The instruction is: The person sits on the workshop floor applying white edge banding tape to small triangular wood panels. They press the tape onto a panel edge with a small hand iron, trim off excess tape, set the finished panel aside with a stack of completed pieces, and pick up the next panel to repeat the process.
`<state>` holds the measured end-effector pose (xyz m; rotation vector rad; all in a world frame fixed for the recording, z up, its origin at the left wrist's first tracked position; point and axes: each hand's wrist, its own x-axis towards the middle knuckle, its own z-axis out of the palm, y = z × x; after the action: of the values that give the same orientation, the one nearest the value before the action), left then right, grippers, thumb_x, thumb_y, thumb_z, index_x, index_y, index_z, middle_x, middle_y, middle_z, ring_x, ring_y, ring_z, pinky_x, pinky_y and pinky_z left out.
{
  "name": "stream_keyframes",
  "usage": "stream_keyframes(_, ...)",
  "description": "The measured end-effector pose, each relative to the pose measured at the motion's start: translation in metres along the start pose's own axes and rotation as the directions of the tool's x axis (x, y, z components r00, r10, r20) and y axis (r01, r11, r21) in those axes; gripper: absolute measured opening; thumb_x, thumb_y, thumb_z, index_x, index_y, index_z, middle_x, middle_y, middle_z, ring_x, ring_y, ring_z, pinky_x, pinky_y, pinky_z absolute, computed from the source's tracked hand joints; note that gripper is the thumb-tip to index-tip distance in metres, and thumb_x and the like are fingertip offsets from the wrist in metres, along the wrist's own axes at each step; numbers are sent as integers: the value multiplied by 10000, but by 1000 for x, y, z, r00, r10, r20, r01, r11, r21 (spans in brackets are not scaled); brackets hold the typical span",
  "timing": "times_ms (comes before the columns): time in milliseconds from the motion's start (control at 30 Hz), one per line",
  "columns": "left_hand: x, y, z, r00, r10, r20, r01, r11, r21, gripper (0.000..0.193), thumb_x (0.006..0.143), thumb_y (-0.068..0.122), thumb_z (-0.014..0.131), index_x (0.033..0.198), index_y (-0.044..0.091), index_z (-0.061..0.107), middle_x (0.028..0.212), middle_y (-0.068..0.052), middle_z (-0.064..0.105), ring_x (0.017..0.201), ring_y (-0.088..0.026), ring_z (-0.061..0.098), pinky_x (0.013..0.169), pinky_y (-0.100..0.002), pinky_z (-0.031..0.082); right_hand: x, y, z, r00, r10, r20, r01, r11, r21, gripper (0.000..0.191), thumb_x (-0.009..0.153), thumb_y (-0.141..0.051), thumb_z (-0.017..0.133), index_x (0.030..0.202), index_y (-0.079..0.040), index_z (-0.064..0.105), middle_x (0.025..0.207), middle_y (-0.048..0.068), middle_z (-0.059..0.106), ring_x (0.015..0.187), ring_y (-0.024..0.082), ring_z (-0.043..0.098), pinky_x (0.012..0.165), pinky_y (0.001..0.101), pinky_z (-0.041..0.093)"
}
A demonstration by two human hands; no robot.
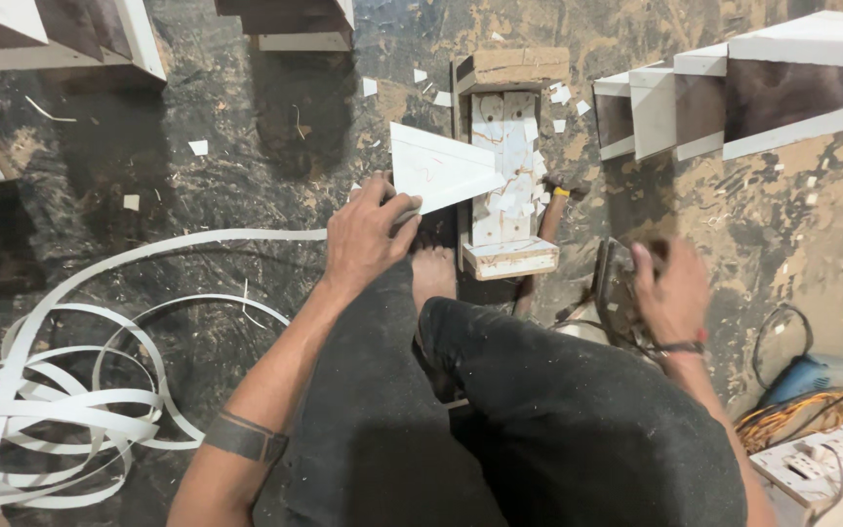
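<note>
My left hand (368, 234) grips the near corner of a white triangular board piece (436, 168), whose tip rests on a small wooden work stand (502, 256) covered in white scraps. My right hand (672, 293) is blurred and closed around a dark hand tool (613, 289) to the right of the stand. My bare foot (433, 273) rests on the floor just below the triangle, and my legs in dark trousers fill the lower middle. A hammer with a yellow band (556, 197) lies beside the stand.
Coils of white edge-banding strip (60, 390) lie on the floor at left. White and dark board assemblies (734, 93) stand at upper right, more panels (51, 39) at upper left. A blue power tool (804, 376), orange cable and a white socket strip (831, 459) sit at lower right.
</note>
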<state>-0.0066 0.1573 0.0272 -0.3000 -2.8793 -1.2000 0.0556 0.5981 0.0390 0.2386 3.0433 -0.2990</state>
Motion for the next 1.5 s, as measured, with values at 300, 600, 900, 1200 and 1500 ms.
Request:
stream_keyframes(300, 0, 6, 0, 998, -49, -45, 48, 999, -16, 158, 843, 217, 782, 982, 153, 742, 924, -68, 573, 832, -274, 644, 637, -418, 512, -22, 57, 4, 915, 204, 349, -261, 957, 126, 526, 997, -491, 575, 1160, 6, 633, 1004, 289, 687, 952, 449, 665, 837, 502, 498)
stream_keyframes(600, 0, 0, 7, 999, -4, -48, 8, 998, 67, 174, 831, 238, 795, 967, 149, 734, 926, -80, 551, 835, -262, 625, 619, -408, 497, 21, -49, -64, 958, -11, 288, -59, 971, 232, 377, 1016, -440, 633, 987, -70, 699, 699, 81, 708, 569, 186, 664, 511, 340, 472)
stream_keyframes(900, -1, -2, 7, 996, 43, -79, -39, 998, 59, 184, 832, 233, 801, 977, 143, 733, 905, -82, 556, 925, -277, 616, 757, -430, 498, 80, -161, -71, 881, -432, 193, 422, 902, 94, 368, 1014, -447, 680, 977, -82, 693, 709, 93, 697, 579, 252, 667, 522, 388, 497)
stream_keyframes(1200, -1, -7, 6, 994, 73, -82, -69, 996, 50, 183, 839, 219, 801, 974, 115, 734, 904, -95, 555, 932, -285, 609, 777, -434, 483, 95, -197, -60, 795, -541, 274, 575, 816, -58, 429, 991, -483, 691, 887, -70, 641, 655, 146, 640, 597, 353, 658, 543, 451, 515)
stream_keyframes(1500, -8, -16, 11, 993, 89, -78, -87, 996, 22, 209, 875, 245, 788, 1037, 121, 743, 933, -94, 596, 950, -286, 620, 826, -443, 462, 90, -235, -49, 748, -596, 292, 644, 758, -104, 476, 1001, -536, 658, 888, -73, 647, 594, 147, 625, 537, 326, 649, 493, 434, 510)
